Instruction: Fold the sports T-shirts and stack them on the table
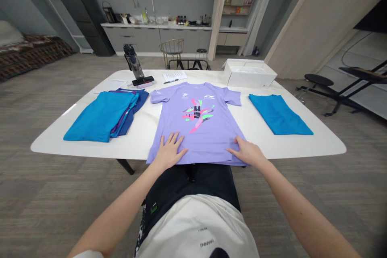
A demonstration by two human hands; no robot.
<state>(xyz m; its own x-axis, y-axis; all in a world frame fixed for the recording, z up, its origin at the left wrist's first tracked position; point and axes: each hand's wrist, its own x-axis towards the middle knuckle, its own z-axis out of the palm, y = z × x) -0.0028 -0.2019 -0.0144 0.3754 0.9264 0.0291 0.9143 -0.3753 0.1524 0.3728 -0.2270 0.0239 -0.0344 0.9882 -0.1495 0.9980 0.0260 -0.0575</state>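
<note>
A lilac T-shirt (175, 109) with a colourful print lies face up on the white table, its neck away from me and its hem at the near edge. My left hand (169, 152) rests flat on the lower left of the shirt, fingers spread. Near the lower right side of the shirt, my right hand (247, 152) touches the fabric with thumb and forefinger apart; its other fingers are partly hidden. On the left is a pile of folded clothes (98, 115), bright blue on top with purple and dark blue below. A folded blue garment (279, 115) lies on the right.
The white table (320, 145) has rounded corners. Toward its far side are a handheld vacuum cleaner (135, 64), a sheet of paper (175, 75), a pen (171, 81) and a white box (249, 73). Chairs (172, 46) and a kitchen counter (157, 26) stand beyond.
</note>
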